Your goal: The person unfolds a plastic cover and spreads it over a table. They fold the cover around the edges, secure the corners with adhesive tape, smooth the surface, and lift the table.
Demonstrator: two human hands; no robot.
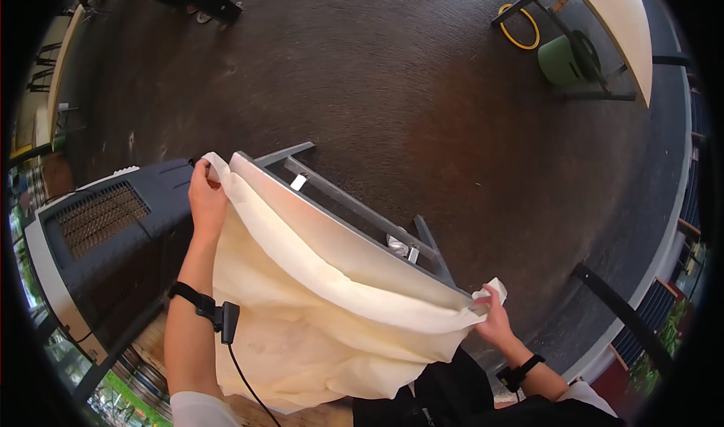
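Note:
A large cream cloth (302,329) hangs in loose folds in front of my body, its upper edge stretched between my two hands. My left hand (207,193) is closed on one corner, by the left end of a narrow white tabletop (317,223). At the right end of that tabletop my right hand (494,318) is closed on the other corner, and a bit of cloth sticks out above the fingers. The cloth covers the near part of the table. Grey metal legs (362,205) show beyond its far edge. Both wrists wear black straps.
Left of the table stands a dark grey appliance (113,216) with a brown grille. At the upper right is a wooden-topped table (622,20), with a green bin (562,59) and a yellow hose loop (520,44) below. A dark bar (622,314) crosses at the right. The floor (362,73) is dark.

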